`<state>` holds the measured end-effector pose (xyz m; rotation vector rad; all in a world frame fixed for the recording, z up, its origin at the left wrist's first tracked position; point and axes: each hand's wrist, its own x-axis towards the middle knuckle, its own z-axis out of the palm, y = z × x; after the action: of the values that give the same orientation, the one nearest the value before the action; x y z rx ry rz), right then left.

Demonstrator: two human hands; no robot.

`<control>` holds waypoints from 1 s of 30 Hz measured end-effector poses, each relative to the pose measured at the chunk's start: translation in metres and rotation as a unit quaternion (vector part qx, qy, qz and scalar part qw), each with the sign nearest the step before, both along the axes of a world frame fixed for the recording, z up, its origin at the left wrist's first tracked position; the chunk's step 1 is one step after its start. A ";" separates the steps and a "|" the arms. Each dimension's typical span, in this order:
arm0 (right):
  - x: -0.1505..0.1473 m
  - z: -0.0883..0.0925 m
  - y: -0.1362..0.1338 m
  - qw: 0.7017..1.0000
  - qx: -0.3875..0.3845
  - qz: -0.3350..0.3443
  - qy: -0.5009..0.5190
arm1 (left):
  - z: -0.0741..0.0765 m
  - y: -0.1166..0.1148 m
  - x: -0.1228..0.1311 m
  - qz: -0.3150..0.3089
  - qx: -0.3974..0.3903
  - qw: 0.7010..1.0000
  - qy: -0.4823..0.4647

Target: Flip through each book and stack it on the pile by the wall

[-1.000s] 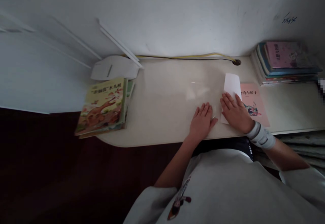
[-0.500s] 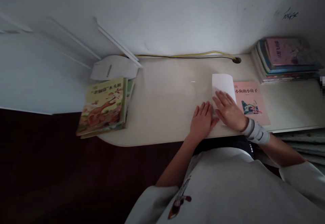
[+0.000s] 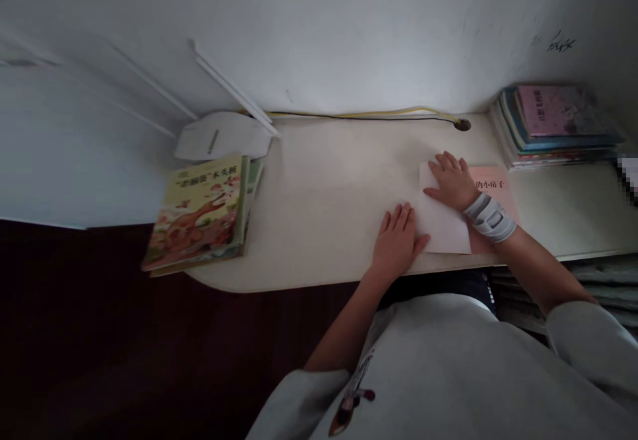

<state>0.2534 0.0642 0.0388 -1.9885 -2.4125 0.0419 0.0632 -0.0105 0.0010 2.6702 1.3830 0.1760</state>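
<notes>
A white sheet of paper (image 3: 443, 224) lies flat on the cream desk (image 3: 323, 201), partly covering a pink booklet (image 3: 491, 184). My right hand (image 3: 451, 181) lies flat on the sheet's far end, fingers stretched out and together, a grey-white band round its wrist. My left hand (image 3: 396, 240) rests palm down on the desk beside the sheet's left edge, its thumb touching the paper, fingers extended.
A yellow-green picture book stack (image 3: 202, 211) overhangs the desk's left end, behind it a white curved object (image 3: 222, 135). A pile of books (image 3: 553, 124) stands at the back right. A yellow and black cable (image 3: 369, 115) runs along the wall to a desk hole (image 3: 463, 124).
My right hand slid away from me along the sheet to its far end. The paper's raised far part now lies flat on the desk. My left hand stayed in place.
</notes>
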 end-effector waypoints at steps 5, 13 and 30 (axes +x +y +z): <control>0.000 -0.001 -0.001 1.000 -0.001 -0.009 -0.011 | -0.001 0.000 0.001 0.004 -0.006 1.000 0.000; 0.009 -0.010 0.000 1.000 0.017 0.012 0.017 | 0.008 0.002 0.001 0.010 -0.010 1.000 0.018; 0.004 -0.004 -0.006 0.999 0.010 0.039 0.011 | 0.000 0.008 0.002 0.042 -0.001 0.999 0.014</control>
<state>0.2578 0.0587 0.0351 -1.8742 -2.4656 0.0403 0.0651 -0.0026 0.0005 2.6259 1.5031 0.1451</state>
